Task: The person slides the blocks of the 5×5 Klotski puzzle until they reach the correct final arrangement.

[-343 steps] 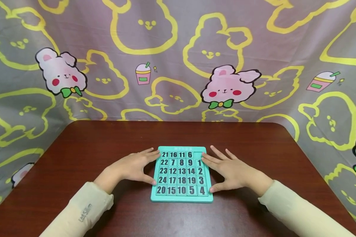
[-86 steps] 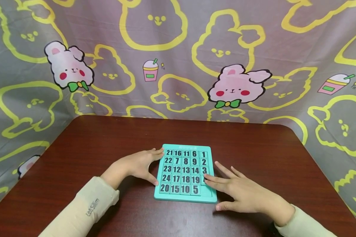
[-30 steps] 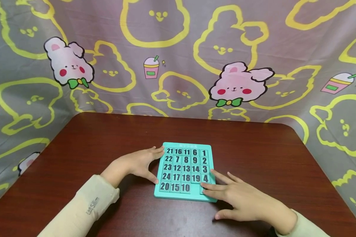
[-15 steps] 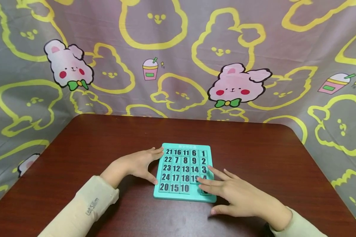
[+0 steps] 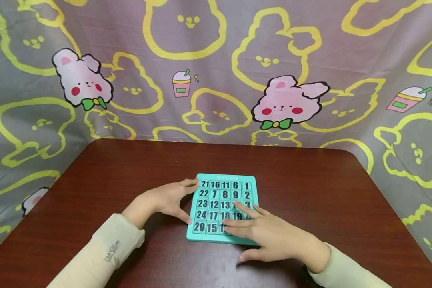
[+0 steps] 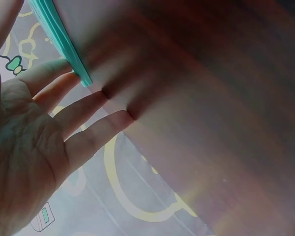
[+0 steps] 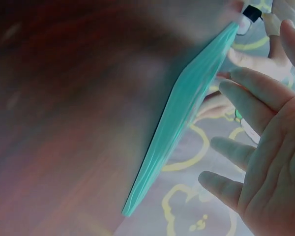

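Note:
A turquoise sliding number puzzle (image 5: pixel 221 240) lies flat on the table. My left hand (image 5: pixel 162 202) rests along its left side, thumb at the lower left edge and fingertips at the upper left corner, fingers fairly straight. My right hand (image 5: pixel 273 236) reaches over the lower right part, with extended fingertips at the 10, 18 and 14 tiles; its thumb is off the near edge. The right hand hides most of the bottom row's right end. In the left wrist view the left fingers (image 6: pixel 93 140) are spread near the puzzle's rim. The right wrist view shows straight right fingers (image 7: pixel 258 108) by its side.
The dark red-brown wooden table (image 5: pixel 129 172) has rounded far corners. A cartoon rabbit curtain (image 5: pixel 216 72) hangs close behind it and along both sides.
Tiles 1 to 4 have moved up one place in the right column. The 5 tile slid right in the bottom row. Since then my right hand has moved left to the 10 tile.

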Demonstrator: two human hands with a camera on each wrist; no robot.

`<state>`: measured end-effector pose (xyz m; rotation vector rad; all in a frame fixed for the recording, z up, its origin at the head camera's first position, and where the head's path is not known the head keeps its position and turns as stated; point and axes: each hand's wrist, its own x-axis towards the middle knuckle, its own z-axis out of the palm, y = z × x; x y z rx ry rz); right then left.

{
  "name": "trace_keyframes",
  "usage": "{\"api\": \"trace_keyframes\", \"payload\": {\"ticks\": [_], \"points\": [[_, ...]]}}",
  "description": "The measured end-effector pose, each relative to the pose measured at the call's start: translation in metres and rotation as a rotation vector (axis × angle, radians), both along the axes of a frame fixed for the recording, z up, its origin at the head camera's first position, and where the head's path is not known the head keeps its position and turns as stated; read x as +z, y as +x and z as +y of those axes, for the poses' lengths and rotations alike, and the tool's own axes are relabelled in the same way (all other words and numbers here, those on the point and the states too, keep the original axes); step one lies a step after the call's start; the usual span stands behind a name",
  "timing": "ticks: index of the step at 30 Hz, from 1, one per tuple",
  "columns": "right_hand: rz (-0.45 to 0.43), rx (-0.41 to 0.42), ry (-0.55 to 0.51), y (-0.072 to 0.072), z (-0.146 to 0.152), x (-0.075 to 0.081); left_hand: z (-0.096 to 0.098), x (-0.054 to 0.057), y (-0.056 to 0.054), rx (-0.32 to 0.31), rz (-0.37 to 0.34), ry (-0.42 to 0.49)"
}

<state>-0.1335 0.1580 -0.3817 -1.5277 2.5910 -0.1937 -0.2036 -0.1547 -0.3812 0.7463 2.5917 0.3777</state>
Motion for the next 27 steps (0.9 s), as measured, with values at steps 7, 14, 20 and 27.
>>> {"api": "trace_keyframes", "payload": {"ticks": [7,14,20,27], "points": [[0.038,0.04,0.015,0.002,-0.005,-0.002,0.0,0.0,0.0,0.0,0.014,0.005],[0.017,0.029,0.008,0.005,0.001,-0.003,-0.001,0.001,0.0,-0.007,0.007,0.009],[-0.004,0.008,0.01,0.007,0.007,-0.003,-0.001,-0.001,-0.002,-0.011,0.006,0.019],[-0.014,-0.023,0.007,0.011,0.018,0.0,-0.002,-0.001,-0.002,-0.018,0.008,0.02]]}}
